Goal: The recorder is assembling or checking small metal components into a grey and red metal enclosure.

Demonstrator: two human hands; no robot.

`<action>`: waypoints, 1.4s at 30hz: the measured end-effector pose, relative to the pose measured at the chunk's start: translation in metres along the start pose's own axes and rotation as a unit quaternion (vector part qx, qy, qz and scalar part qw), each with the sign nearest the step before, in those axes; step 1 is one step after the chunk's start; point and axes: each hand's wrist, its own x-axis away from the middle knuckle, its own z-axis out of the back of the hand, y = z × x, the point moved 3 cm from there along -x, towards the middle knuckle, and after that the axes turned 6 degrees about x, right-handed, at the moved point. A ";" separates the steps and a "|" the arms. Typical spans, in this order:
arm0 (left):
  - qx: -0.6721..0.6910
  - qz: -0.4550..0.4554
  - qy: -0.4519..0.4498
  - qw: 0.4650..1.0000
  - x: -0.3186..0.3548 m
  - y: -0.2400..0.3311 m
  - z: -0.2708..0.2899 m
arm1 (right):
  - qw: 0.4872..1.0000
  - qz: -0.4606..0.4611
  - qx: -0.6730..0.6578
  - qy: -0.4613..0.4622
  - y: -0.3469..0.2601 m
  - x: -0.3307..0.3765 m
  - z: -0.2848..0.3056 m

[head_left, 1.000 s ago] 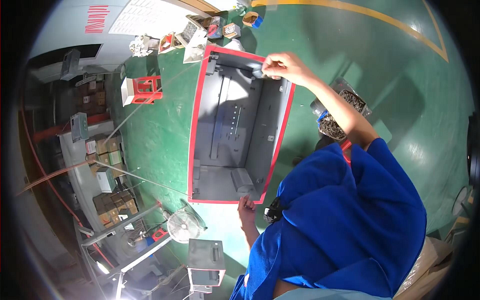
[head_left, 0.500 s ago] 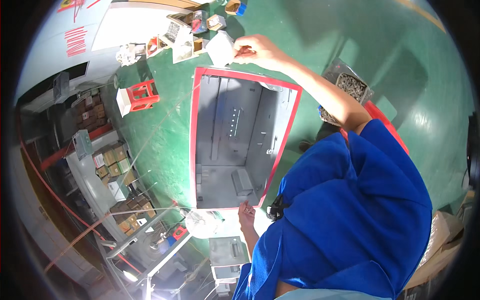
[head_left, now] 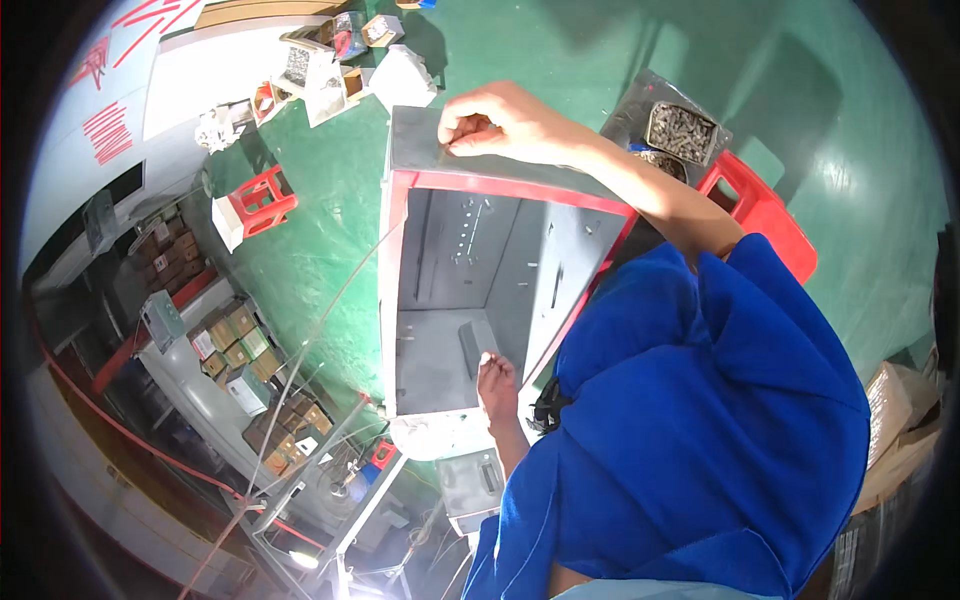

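A grey metal cabinet with a red-edged opening stands in front of me, its bare grey inside showing. My right hand is at the cabinet's far grey side, fingers curled in and thumb against them. Whether those fingers hold anything small or press on the metal is hidden. By the near end of the opening is my left hand, its fingertips pinched together and pointing into the cabinet. A pale spot shows at the tips, too small to name.
A white bag and several open boxes of small parts lie beyond the cabinet. A tray of metal fasteners sits by a red stool at right. Another red stool stands left. A thin cord crosses beside the cabinet.
My right hand has come from beside the white bag to the cabinet's far side. That grey side now shows. My left hand has moved up over the opening.
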 end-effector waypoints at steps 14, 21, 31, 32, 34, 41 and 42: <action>-0.062 0.052 -0.123 0.989 -0.001 -0.044 -0.177 | 0.993 0.058 -0.013 -0.102 -0.020 0.048 0.002; -0.070 0.028 -0.115 0.990 -0.005 -0.050 -0.173 | 0.994 0.067 0.058 -0.069 -0.022 0.061 -0.027; 0.001 -0.017 -0.103 0.995 0.000 -0.061 -0.137 | 0.987 0.027 0.116 -0.112 0.008 0.056 -0.092; 0.007 -0.019 -0.094 0.995 0.004 -0.062 -0.139 | 0.985 0.044 0.129 -0.101 0.009 0.057 -0.097; 0.026 -0.013 -0.084 0.996 0.007 -0.066 -0.134 | 0.979 0.107 0.151 -0.088 0.001 0.061 -0.099; 0.155 0.027 -0.113 0.981 0.015 -0.090 -0.116 | 0.852 0.262 0.253 -0.377 -0.016 0.140 -0.139; 0.159 0.034 -0.119 0.980 0.014 -0.095 -0.114 | 0.836 0.269 0.279 -0.389 -0.018 0.144 -0.140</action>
